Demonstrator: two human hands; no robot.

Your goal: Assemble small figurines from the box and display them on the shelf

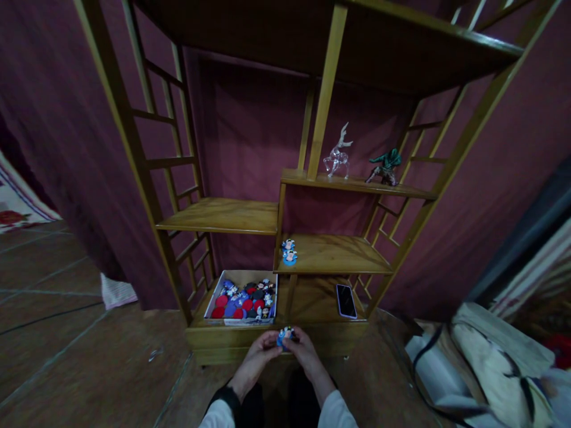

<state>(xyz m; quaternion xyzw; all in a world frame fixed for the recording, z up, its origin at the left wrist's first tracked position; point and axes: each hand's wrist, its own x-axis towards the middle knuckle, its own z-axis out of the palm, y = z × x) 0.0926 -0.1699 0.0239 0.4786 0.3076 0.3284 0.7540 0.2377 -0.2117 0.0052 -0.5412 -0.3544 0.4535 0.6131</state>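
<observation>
Between my two hands, in front of the shelf's bottom drawer, is a small blue and white cartoon figurine (284,337). My left hand (259,355) grips it from the left, and my right hand (306,351) has its fingers closed on the other side. Two similar figurines (289,256) stand one behind the other at the left end of the middle right shelf (334,252). A white open box (209,306) on the lowest shelf holds many mixed figurines with red, blue and dark round bases.
A phone (345,301) lies on the lowest shelf at right. On the upper right shelf (357,185) stand a clear glass deer (338,157) and a dark green figure (386,167). Wooden posts and lattice sides frame the shelves. Bags (486,351) lie on the floor at right.
</observation>
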